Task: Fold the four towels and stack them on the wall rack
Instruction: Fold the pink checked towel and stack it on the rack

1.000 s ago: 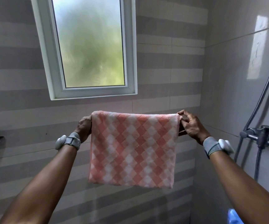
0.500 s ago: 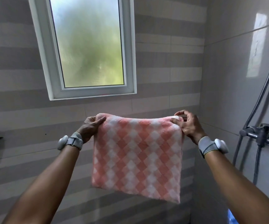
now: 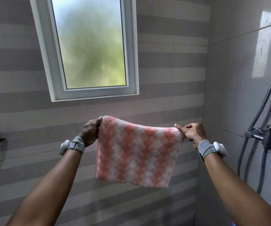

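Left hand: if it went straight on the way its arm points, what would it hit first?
Probably the striped wall below the window; past the towel the left hand grips, nothing shows between, though depth is unclear.

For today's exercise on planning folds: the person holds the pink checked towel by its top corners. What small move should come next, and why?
Probably bring the left hand across to the right hand so the top corners meet: the pink checked towel hangs free between them, each hand pinching one corner.
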A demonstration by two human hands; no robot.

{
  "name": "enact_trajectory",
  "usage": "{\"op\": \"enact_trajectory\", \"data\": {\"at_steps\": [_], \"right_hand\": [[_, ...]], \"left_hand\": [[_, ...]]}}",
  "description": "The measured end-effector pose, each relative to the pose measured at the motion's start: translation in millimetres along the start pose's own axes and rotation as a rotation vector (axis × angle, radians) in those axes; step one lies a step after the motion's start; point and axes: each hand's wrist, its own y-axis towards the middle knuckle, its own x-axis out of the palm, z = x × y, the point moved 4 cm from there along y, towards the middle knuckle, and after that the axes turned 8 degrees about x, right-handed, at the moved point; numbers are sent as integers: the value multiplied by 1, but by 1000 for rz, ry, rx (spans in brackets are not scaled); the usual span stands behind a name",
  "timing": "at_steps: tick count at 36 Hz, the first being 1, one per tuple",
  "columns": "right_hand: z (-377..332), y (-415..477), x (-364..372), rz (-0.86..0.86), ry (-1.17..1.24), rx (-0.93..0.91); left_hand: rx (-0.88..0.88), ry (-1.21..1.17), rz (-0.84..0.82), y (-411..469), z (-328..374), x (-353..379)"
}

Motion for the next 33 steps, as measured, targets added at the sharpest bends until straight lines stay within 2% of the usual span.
{"op": "enact_trajectory", "data": {"at_steps": [3, 8, 16, 18, 22, 25, 31, 33], "right_hand": [[4, 3, 3, -26, -34, 25], [11, -1, 5, -163, -115, 110], [29, 17, 19, -209, -155, 41], [25, 10, 18, -204, -149, 54], [21, 1, 15, -238, -255, 110], [21, -2, 15, -233, -340, 124], [20, -15, 19, -345, -412, 178], [24, -17, 22, -388, -436, 214]], "left_hand": [[2, 26, 8, 5, -8, -6], [-20, 57, -29, -9, -4, 1], [39, 130, -88, 1, -11, 4], [108, 196, -133, -1, -8, 8], [121, 308, -144, -2, -6, 10], [142, 274, -189, -4, 0, 16], [201, 414, -135, -2, -1, 7], [160, 361, -136, -2, -2, 8]]}}
